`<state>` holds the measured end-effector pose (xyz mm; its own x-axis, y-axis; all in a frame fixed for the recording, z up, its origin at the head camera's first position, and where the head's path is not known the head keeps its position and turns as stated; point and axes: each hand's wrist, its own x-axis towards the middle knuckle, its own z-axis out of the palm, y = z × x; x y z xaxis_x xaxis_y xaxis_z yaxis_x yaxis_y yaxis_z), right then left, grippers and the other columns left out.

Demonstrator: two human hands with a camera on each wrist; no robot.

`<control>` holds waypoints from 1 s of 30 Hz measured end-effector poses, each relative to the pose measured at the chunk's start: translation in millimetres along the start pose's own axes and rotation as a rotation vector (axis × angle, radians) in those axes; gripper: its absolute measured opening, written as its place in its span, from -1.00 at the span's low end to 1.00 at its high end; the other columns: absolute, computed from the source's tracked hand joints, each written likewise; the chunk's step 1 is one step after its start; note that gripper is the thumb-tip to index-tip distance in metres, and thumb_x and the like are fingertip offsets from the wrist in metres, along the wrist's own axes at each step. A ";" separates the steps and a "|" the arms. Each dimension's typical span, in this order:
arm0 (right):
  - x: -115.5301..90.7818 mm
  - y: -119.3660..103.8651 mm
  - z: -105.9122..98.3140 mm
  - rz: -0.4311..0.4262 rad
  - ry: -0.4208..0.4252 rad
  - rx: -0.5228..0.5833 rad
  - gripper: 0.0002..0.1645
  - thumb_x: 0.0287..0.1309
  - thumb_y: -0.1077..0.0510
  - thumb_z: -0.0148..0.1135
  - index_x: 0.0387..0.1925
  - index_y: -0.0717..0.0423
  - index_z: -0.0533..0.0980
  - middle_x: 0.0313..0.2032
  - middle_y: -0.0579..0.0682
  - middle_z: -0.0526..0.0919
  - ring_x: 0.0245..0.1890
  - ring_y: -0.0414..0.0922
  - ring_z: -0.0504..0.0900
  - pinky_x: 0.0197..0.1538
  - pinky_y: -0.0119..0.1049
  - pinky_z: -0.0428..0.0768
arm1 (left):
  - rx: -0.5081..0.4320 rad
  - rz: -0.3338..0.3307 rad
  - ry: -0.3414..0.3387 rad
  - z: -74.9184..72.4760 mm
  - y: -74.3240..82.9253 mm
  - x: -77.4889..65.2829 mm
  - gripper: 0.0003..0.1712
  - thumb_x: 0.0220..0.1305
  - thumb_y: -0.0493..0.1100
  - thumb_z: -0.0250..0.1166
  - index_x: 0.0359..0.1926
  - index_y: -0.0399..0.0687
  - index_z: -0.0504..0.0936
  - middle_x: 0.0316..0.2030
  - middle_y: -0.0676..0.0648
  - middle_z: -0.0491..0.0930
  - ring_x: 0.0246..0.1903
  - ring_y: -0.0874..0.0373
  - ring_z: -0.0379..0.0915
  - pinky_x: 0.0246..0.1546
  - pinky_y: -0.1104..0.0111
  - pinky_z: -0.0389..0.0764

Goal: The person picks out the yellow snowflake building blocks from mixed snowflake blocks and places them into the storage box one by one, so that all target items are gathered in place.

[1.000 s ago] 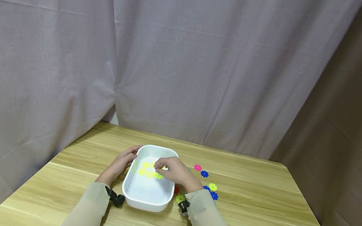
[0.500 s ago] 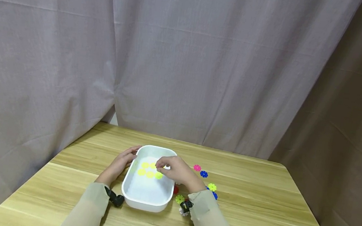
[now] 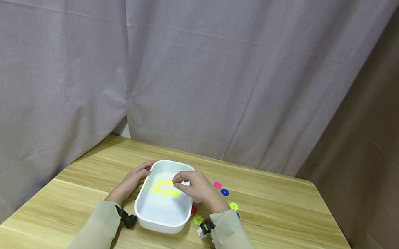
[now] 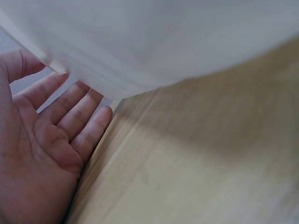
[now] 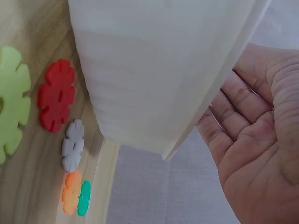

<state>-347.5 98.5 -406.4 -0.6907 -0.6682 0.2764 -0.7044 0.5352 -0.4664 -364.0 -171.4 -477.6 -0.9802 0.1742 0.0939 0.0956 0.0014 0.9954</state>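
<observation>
- Head view: the left hand (image 3: 135, 179) lies along the left side of the white plastic tray (image 3: 160, 227), its fingers extended and touching the outer wall near the far corner.
- Head view: the right hand (image 3: 197, 188) reaches over the tray's right rim, fingers bent and thumb drawn near them in a narrow pose; whether a piece sits between the tips, I cannot tell.
- Head view: at least five yellow flower-shaped discs (image 3: 165, 193) lie flat on the tray floor, grouped just beside the right fingertips.
- Head view: on the wooden table (image 3: 283, 232), right of the tray, lie a pink disc (image 3: 217, 185), a blue disc (image 3: 225, 192) and a red disc (image 3: 194, 209), among others.
- Left wrist view: the left palm faces the camera, fingers fairly straight and slightly apart, thumb at the tray's rim.
- Right wrist view: the right fingers pass behind the tray's rim, so their tips are hidden; an orange disc (image 5: 69, 192) and a green disc (image 5: 84, 198) overlap in view on the table.
</observation>
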 end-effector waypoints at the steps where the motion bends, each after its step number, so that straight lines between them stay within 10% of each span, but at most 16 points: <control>1: -0.6 0.0 -0.6 -0.005 0.000 -0.002 -0.89 0.33 0.11 0.30 -0.16 -0.10 0.69 -0.21 -0.25 0.72 -0.14 -0.30 0.63 0.04 -0.23 0.61 | 0.001 -0.002 0.002 0.2 0.2 -0.5 -0.41 0.45 -0.14 0.04 0.47 0.05 0.35 0.42 -0.15 0.33 0.34 -0.07 0.32 0.36 0.11 0.30; 30: -43.8 32.5 -25.7 -0.016 0.157 0.164 -0.87 0.32 0.01 0.32 -0.20 -0.09 0.70 -0.22 -0.29 0.72 -0.15 -0.25 0.66 0.01 -0.05 0.65 | 0.009 0.021 -0.009 0.7 0.4 0.0 -0.39 0.43 -0.16 0.03 0.49 -0.02 0.32 0.40 -0.18 0.35 0.34 -0.08 0.32 0.34 0.18 0.34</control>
<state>-344.3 158.4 -412.1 -0.7055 -0.5806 0.4063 -0.6885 0.4256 -0.5873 -363.8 -170.8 -477.2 -0.9764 0.1830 0.1148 0.1179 0.0063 0.9930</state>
